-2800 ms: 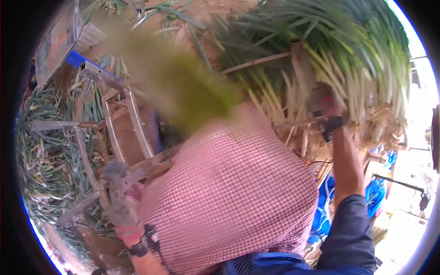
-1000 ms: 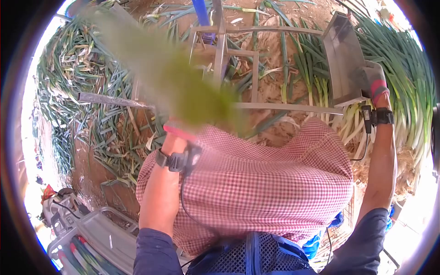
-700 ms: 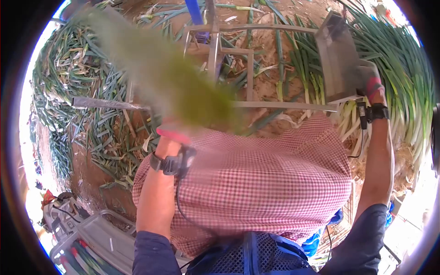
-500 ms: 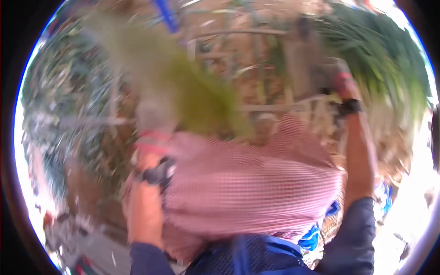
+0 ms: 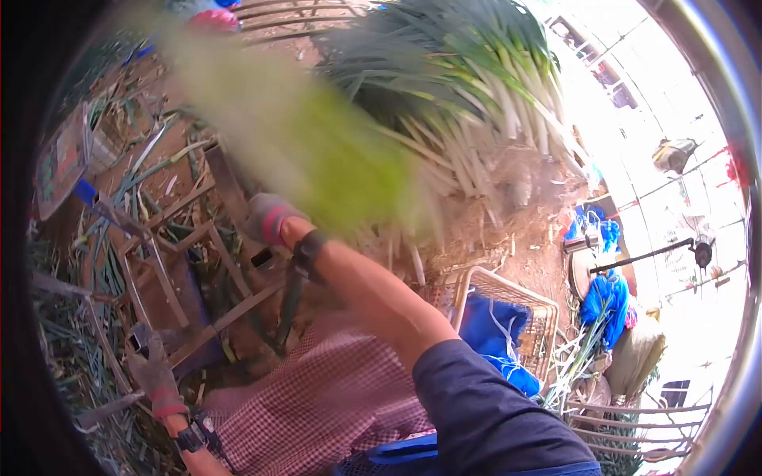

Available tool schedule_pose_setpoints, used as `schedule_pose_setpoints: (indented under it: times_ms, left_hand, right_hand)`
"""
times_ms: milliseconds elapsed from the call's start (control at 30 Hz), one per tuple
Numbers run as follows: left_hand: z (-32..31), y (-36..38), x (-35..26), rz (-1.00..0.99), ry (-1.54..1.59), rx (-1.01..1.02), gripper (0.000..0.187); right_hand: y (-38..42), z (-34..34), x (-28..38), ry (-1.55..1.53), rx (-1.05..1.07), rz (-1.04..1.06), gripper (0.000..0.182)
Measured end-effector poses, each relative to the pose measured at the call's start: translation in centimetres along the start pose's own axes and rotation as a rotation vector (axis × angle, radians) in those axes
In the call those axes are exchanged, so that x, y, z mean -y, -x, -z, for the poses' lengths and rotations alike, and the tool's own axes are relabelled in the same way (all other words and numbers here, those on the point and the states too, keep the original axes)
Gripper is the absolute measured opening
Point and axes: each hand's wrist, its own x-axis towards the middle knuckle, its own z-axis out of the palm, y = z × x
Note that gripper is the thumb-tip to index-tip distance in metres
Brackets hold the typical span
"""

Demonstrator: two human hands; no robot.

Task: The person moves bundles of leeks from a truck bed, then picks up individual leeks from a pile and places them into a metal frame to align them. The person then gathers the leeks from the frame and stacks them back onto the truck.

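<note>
Gloved hands on a metal frame beside a heap of green onions

The right hand (image 5: 270, 218), in a grey glove with a red cuff, rests on the upper part of the frame (image 5: 202, 262); its fingers lie behind a blurred green leaf close to the lens, so whether they are closed cannot be told. The left hand (image 5: 152, 373), gloved alike, sits at the frame's lower left corner, fingers curled down onto a bar (image 5: 107, 408) there. The onions (image 5: 468, 95) are piled just beyond the right hand, white stems toward the person, not touching either glove. A wicker basket (image 5: 516, 305) with blue cloth stands right of the arm
</note>
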Motion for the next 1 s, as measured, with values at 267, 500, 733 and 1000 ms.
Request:
schedule_pose_setpoints:
  times_ms: [267, 500, 733, 1000]
  left_hand:
    - [-2.7, 3.8, -6.1, -0.019, 0.072, -0.107, 0.055]
    - [0.2, 6.0, -6.5, -0.458, -0.4, -0.263, 0.037]
    - [-17.6, 14.9, -22.2, -0.211, 0.107, 0.134, 0.03]
    - [-40.1, 21.0, -28.4, 0.307, 0.635, 1.114, 0.062]
  right_hand:
    - [15.4, 17.9, -10.4, 0.056, -0.539, -0.062, 0.03]
    - [30.0, 38.0, -28.9, 0.576, -0.962, -0.683, 0.029]
    - [35.7, 41.3, -37.1, 0.344, -0.831, -0.832, 0.033]
    - [32.7, 33.5, -17.3, 0.118, -0.306, -0.529, 0.031]
